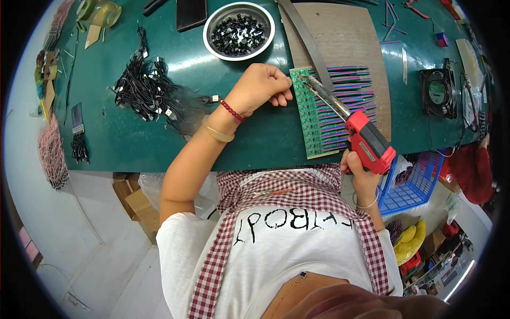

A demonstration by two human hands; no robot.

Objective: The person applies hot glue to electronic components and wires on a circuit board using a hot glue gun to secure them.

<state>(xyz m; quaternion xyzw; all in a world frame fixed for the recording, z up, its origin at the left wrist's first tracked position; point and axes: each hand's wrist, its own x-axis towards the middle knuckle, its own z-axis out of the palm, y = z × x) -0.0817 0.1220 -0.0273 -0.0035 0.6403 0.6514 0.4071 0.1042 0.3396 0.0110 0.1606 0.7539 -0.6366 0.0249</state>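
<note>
My right hand [364, 182] grips a red and black soldering gun [370, 142]. Its metal tip reaches up and left to the far end of a green circuit board panel [308, 119]. Rows of thin multicoloured wires [348, 99] run off the panel's right side. Beside the panel's far left corner, my left hand [265, 86] is closed with fingertips pinched together; whatever they hold is too small or hidden to make out. Panel and wires lie partly on a brown board [366, 48], and a flat metal bar [307, 40] lies across the wires' far end.
A steel bowl [207, 40] of small black parts stands beyond my left hand. Left of it lies a heap of black cables [141, 90] with white-tipped plugs. A dark phone [191, 13] is at the back, a black fan [438, 93] at the right, a blue crate [409, 194] below the table edge.
</note>
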